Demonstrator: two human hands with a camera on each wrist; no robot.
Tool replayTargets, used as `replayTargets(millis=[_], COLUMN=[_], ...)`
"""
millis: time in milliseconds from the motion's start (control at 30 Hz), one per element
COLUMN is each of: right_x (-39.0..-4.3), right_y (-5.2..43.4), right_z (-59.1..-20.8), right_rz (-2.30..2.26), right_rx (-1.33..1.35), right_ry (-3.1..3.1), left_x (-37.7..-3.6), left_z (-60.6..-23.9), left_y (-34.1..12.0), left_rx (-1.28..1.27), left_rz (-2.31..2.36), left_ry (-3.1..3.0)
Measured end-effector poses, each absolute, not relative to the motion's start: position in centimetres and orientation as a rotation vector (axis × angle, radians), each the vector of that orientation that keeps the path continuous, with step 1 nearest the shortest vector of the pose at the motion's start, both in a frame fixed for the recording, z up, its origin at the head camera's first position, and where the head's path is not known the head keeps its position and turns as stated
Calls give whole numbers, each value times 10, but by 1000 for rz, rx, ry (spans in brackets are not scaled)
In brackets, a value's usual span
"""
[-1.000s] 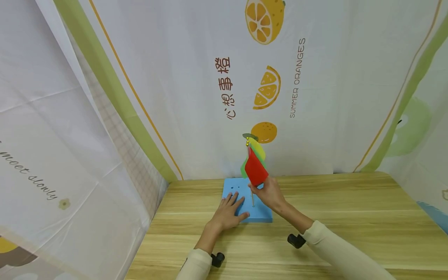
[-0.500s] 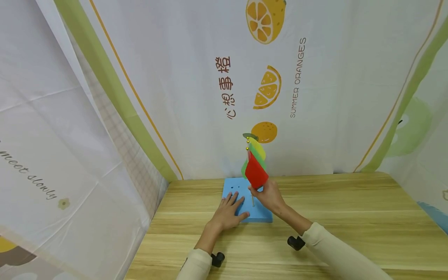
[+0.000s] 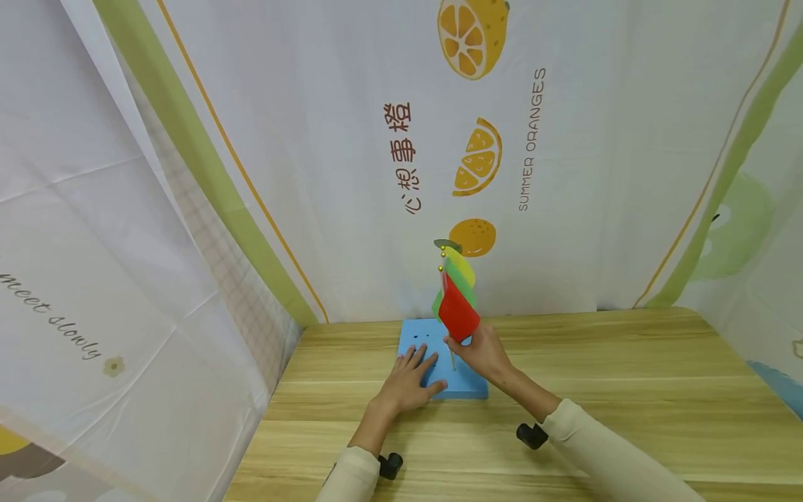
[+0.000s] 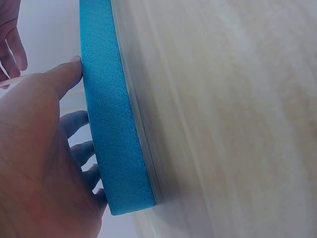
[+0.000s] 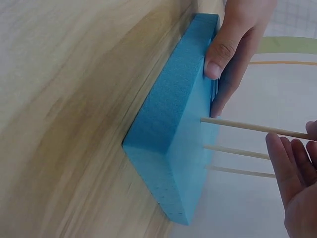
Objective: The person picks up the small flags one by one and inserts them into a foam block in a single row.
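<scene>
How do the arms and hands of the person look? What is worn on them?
Both hands, the left hand and the right hand, are bare: no gloves, and no rings show. Each arm wears a long cream sleeve that ends at the wrist. A small black device sits under the right wrist and another black device under the left wrist. No cables or markings show.

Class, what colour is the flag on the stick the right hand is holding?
Red: the flag in the right hand shows best in the head view.

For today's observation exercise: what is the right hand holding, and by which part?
The right hand pinches the red flag by its stick, just below the cloth.
</scene>
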State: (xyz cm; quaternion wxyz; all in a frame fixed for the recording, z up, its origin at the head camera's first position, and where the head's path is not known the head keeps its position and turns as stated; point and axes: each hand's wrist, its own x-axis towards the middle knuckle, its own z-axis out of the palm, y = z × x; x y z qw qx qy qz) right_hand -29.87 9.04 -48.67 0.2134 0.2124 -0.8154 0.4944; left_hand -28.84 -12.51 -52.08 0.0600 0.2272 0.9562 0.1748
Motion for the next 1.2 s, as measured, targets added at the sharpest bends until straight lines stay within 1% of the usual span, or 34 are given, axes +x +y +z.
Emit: replayTargets(millis=[300, 667, 767, 1033, 1200], right_x=[-300, -291, -288, -282, -283], right_y=[93, 105, 113, 142, 165], right_z=[-492, -494, -495, -493, -492], right_rz=[1389, 1368, 1395, 1461, 1446], right_rx=[605, 464, 434, 455, 401], right_ry=[-2273, -2461, -2505, -2495, -2483], left_x=[-289, -289, -289, -292, -297], left_z=[-522, -520, -519, -520, -521], left_y=[-126, -126, -127, -130, -133], left_rx=[685, 688, 693, 729, 757], left_rz=[521, 524, 521, 538, 591], left_ry=[2896, 2895, 2900, 2946, 3009])
